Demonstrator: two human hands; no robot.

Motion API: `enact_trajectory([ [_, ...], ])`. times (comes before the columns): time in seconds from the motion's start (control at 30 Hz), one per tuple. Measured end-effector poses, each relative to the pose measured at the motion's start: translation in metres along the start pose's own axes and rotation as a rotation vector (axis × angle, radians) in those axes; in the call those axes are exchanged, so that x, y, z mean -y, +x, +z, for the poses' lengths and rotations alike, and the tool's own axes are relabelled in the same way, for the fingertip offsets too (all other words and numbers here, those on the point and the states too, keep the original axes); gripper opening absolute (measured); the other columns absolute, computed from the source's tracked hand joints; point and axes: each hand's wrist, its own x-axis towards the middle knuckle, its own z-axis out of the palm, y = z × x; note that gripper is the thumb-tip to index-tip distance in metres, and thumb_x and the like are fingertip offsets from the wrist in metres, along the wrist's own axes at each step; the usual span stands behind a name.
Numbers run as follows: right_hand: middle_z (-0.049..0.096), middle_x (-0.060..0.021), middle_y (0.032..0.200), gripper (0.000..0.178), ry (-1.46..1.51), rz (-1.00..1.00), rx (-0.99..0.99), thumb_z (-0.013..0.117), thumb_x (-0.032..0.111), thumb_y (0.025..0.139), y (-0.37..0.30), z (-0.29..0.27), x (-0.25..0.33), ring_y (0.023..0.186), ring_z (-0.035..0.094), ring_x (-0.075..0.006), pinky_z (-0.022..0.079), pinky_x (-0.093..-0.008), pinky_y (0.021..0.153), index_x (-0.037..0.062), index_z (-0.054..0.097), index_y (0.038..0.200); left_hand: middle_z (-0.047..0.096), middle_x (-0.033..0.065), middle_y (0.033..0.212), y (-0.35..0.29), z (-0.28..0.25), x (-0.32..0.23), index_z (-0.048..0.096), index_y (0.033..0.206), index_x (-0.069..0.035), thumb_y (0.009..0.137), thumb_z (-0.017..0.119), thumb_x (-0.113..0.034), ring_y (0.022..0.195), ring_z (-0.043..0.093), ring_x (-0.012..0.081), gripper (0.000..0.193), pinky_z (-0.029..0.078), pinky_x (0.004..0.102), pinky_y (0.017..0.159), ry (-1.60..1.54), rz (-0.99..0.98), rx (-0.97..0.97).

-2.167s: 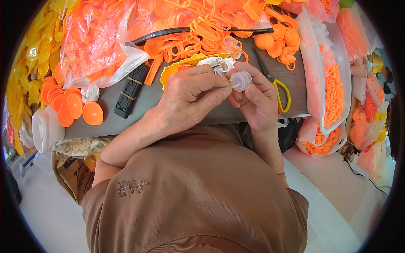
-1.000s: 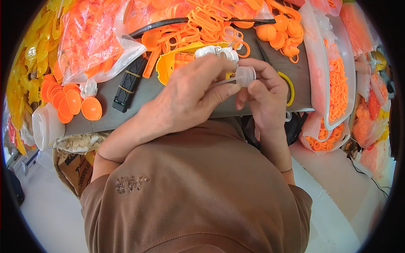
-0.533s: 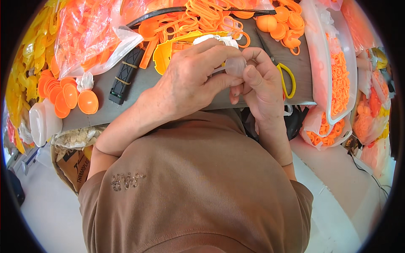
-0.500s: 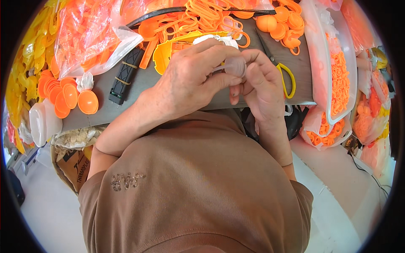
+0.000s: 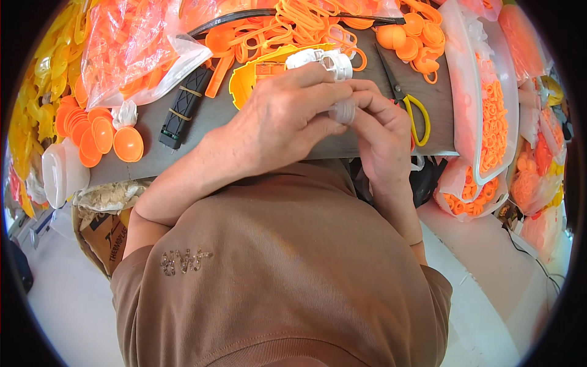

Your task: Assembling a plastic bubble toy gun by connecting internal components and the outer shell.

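Note:
Over the near side of the grey table, my left hand [image 5: 284, 119] and my right hand [image 5: 382, 131] meet. Between their fingertips is a small translucent ribbed plastic piece [image 5: 342, 112], pinched by the left thumb and fingers with the right fingers closed against it. Fingers hide part of it. Just beyond the hands lies a yellow plastic shell [image 5: 242, 79] with orange parts inside and a white plastic fitting [image 5: 336, 63] on it. Close to my right hand, scissors [image 5: 418, 119] with yellow handles rest on the table, blades pointing away.
Orange straps and spoon-like parts [image 5: 299, 21] heap at the back beside a clear bag of orange pieces [image 5: 125, 55]. Left are stacked orange cups [image 5: 92, 137] and a black banded bar [image 5: 182, 110]. A white bin of orange rings [image 5: 489, 122] stands right.
The ribbed piece has turned between my fingers, and its thin stem no longer shows. My right fingers have closed in towards the left hand. More of the white fitting is visible.

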Motion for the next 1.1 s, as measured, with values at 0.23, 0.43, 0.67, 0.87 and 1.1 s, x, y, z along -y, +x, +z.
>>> enact_trajectory([
  [0.23,0.053,-0.0109,0.108,0.008,-0.445,-0.090,-0.016,0.053,-0.001,0.084,-0.023,-0.020,0.006,0.084,0.054,-0.0121,0.045,-0.0248,0.071,-0.0053,0.059,0.086,0.057,0.0086,0.084,-0.010,0.006,0.009,0.060,0.090,-0.004,0.066,0.070,-0.006,0.075,0.056,0.0262,0.026,0.046,0.0359,0.065,0.178,0.168,-0.023],
  [0.43,0.055,-0.0115,0.104,0.014,-0.128,0.106,-0.174,0.050,0.005,0.089,-0.037,-0.058,-0.010,0.069,0.053,-0.0114,0.045,-0.0246,0.064,-0.0041,0.060,0.094,0.061,0.0066,0.086,-0.009,0.009,0.026,0.061,0.092,-0.005,0.062,0.072,-0.007,0.078,0.055,0.0253,0.031,0.043,0.0354,0.069,0.221,0.245,-0.050],
  [0.67,0.058,-0.0040,0.082,0.017,-0.352,-0.092,-0.363,0.052,0.008,0.090,-0.015,-0.052,0.005,0.064,0.049,-0.0064,0.039,-0.0189,0.055,-0.0040,0.061,0.098,0.062,0.0038,0.087,-0.007,0.006,0.024,0.063,0.094,-0.008,0.060,0.074,-0.010,0.082,0.056,0.0232,0.036,0.042,0.0348,0.074,0.186,0.189,-0.012],
  [0.87,0.060,0.0011,0.075,0.014,-0.223,0.114,0.021,0.057,0.008,0.088,-0.003,-0.018,-0.003,0.054,0.043,0.0002,0.030,-0.0161,0.045,-0.0010,0.064,0.097,0.063,0.0035,0.087,-0.006,0.007,0.027,0.065,0.094,-0.009,0.059,0.075,-0.009,0.083,0.056,0.0223,0.036,0.043,0.0342,0.072,0.150,0.176,0.006],
  [1.1,0.060,-0.0002,0.073,0.005,-0.359,-0.041,-0.104,0.061,0.001,0.084,-0.006,-0.011,-0.009,0.057,0.046,-0.0025,0.036,-0.0170,0.049,-0.0011,0.062,0.089,0.063,0.0029,0.082,-0.004,-0.001,0.012,0.063,0.097,-0.008,0.063,0.075,-0.014,0.082,0.056,0.0217,0.036,0.041,0.0341,0.072,0.212,0.145,-0.020],
])
